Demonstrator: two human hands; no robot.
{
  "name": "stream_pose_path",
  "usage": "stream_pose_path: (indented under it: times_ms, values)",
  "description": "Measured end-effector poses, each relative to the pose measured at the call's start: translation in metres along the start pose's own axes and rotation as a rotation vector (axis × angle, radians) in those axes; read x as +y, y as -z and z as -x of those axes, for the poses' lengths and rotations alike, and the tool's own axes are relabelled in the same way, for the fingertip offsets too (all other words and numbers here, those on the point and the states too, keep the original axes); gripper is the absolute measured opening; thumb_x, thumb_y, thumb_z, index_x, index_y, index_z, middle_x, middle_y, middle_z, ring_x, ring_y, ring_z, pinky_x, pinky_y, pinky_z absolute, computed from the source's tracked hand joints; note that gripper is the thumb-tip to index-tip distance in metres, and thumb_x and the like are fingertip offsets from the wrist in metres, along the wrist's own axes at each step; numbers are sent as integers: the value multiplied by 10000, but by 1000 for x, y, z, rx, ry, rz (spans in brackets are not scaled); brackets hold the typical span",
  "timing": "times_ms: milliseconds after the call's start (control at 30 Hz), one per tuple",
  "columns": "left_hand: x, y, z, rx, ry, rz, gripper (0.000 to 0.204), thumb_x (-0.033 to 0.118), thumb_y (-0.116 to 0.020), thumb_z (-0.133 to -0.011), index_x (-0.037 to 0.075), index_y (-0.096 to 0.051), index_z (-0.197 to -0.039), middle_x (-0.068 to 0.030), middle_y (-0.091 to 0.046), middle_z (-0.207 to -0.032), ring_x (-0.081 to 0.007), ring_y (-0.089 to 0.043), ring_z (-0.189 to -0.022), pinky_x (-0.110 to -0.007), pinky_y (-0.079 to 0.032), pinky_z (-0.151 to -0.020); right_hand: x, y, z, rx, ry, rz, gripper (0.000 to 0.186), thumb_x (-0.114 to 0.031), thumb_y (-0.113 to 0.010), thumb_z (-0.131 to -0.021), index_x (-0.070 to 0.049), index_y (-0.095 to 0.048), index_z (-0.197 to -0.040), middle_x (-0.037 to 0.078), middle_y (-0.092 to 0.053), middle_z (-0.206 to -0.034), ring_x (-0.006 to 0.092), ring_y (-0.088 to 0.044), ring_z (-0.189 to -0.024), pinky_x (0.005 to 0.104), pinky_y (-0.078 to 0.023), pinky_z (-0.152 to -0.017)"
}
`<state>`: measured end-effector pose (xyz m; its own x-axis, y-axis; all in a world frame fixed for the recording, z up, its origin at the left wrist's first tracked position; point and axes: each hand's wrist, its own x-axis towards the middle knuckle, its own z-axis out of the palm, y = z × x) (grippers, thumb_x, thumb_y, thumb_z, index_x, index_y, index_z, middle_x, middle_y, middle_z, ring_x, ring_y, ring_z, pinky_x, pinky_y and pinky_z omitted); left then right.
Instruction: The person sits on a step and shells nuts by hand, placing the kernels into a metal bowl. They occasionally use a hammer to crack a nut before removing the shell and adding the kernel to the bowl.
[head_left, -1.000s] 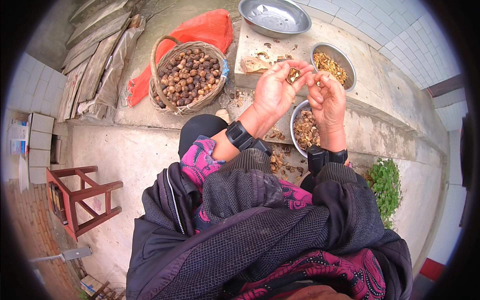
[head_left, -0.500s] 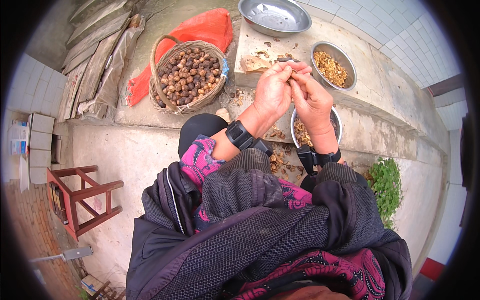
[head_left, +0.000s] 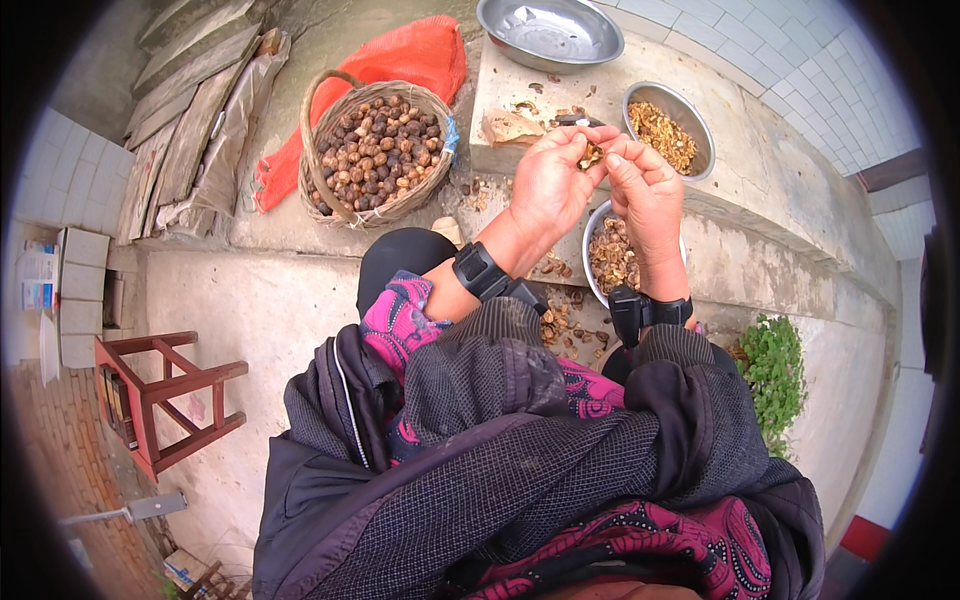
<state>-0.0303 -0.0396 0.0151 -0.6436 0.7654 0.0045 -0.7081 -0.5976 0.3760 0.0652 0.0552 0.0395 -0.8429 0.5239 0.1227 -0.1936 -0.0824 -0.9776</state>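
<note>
My left hand [head_left: 548, 182] is closed, pinching a cracked walnut [head_left: 590, 156] between thumb and fingers. Just right of it, my right hand [head_left: 648, 190] is closed too, thumb pressed to the forefinger; what lies between them is too small to make out. Beneath my right wrist stands a bowl of broken walnut shells [head_left: 612, 258], partly covered by that hand. A metal bowl of walnut kernels [head_left: 660, 135] sits on the concrete ledge beyond. To the left, a wicker basket [head_left: 312, 190] holds many whole walnuts [head_left: 375, 150].
A large metal basin [head_left: 550, 40] rests on the ledge [head_left: 760, 200] at the back, near shell bits and a dark-handled tool [head_left: 575, 119]. Behind the basket lies an orange sack [head_left: 415, 55]. Loose shells [head_left: 575, 325] litter the ground. A red wooden stool [head_left: 170, 400] is at left, a green plant [head_left: 775, 385] at right.
My right hand has moved slightly right, away from my left, uncovering the walnut in my left fingers. More of the shell bowl shows below my right wrist.
</note>
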Motion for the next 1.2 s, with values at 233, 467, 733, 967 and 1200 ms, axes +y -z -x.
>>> stream_pose_path:
  times_ms: [233, 467, 733, 967, 1200]
  values:
    - [3, 4, -2, -80, -5, 21, 290, 114, -398, -1032, -104, -551, -1146, -248, -573, -1234, -347, -538, -1230, -464, -421, -1098, 4, -5, 1, 48, 540, 610, 137, -62, -691, -890, -14, -705, -1017, 40, -681, -779, 86, -610, -633, 231, -468, -553]
    - [1, 4, -2, -34, -52, -70, 283, 72, -374, -1024, -116, -550, -1140, -251, -594, -1199, -339, -566, -1193, -443, -428, -1095, 15, -16, -3, 128, 812, 1056, 240, -49, -709, -824, -58, -708, -1064, 120, -685, -802, 263, -683, -682, 336, -540, -602]
    - [-3, 3, 0, 69, -98, -109, 243, 47, -369, -1026, -88, -551, -1113, -237, -622, -1141, -303, -610, -1112, -415, -480, -1042, 14, -23, 1, 114, 791, 1228, 179, -96, -695, -837, -62, -697, -1013, 101, -677, -774, 263, -669, -653, 339, -539, -593]
    - [-1, -1, 4, 20, -68, -163, 235, 79, -385, -1043, -63, -542, -1144, -216, -590, -1226, -288, -593, -1135, -427, -475, -1040, 4, -6, -9, 43, 377, 627, 107, -83, -715, -869, -36, -668, -953, 33, -638, -677, 74, -580, -596, 239, -471, -578]
    - [-3, -2, 1, -57, -73, -141, 265, 118, -388, -1054, -49, -543, -1190, -187, -590, -1247, -265, -574, -1175, -420, -457, -1055, 11, -4, -9, 117, 386, 719, 210, -213, -625, -973, -17, -649, -900, 72, -667, -742, 104, -603, -685, 278, -490, -626]
